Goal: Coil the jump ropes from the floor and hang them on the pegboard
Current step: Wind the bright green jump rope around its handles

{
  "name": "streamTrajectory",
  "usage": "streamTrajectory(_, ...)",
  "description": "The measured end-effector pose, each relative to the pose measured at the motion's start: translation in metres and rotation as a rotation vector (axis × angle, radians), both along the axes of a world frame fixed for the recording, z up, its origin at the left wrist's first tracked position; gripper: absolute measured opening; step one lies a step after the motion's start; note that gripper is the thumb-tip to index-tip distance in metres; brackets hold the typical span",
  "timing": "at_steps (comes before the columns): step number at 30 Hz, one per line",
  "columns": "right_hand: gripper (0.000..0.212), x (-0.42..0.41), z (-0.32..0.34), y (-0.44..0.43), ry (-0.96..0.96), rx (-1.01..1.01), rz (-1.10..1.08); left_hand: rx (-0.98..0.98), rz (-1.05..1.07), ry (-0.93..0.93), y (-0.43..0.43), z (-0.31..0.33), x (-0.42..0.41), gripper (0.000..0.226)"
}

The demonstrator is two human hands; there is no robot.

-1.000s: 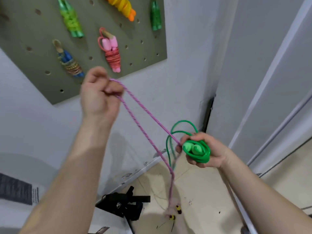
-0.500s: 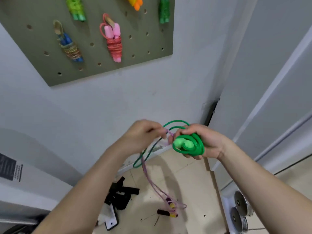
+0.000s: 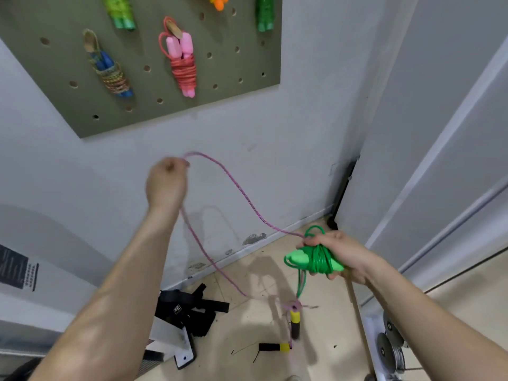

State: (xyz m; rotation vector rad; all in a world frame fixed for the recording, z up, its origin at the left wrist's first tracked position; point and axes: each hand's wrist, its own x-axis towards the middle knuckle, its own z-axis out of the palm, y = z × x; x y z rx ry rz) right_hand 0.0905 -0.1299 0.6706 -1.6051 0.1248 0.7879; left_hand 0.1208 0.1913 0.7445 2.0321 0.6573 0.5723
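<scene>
Green rope [image 3: 319, 258] fills right hand [image 3: 347, 253]; raised left hand [image 3: 166, 184] pinches purple rope [image 3: 237, 185].

Top edge cuts the pegboard [image 3: 233, 105] and three hung coils: lime-green jump rope [image 3: 121, 12], orange jump rope [image 3: 218, 1], dark-green jump rope [image 3: 264, 15]. Only their lower ends show. Left hand [image 3: 166, 182] is motion-blurred, its pinch on the pink jump rope [image 3: 242, 193] smeared. Right hand [image 3: 343, 254] fingertips are hidden behind the green jump rope [image 3: 316, 259]. Label [image 3: 16, 270] print at the left edge is unreadable. Weight plates [image 3: 390, 350] are cropped lower right.
</scene>
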Motion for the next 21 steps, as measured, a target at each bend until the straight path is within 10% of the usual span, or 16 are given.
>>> streamTrajectory(2,0.019,0.003,0.020,0.010,0.038,0.212,-0.026,0.316,-0.214,0.144,-0.026,-0.032,-0.018,0.035)
streamTrajectory(7,0.024,0.015,0.062,0.030,0.181,0.501,-0.108,-0.340,-1.039,0.230,-0.126,-0.055,-0.068,0.034)
streamTrajectory(16,0.048,0.035,0.090,0.021,0.130,0.759,-0.088,-0.116,-0.942,0.215,-0.138,-0.091,-0.082,0.026)
streamTrajectory(21,0.042,0.033,0.056,-0.004,0.066,0.276,-0.046,-0.299,-0.732,0.064,-0.113,-0.027,-0.065,0.036)
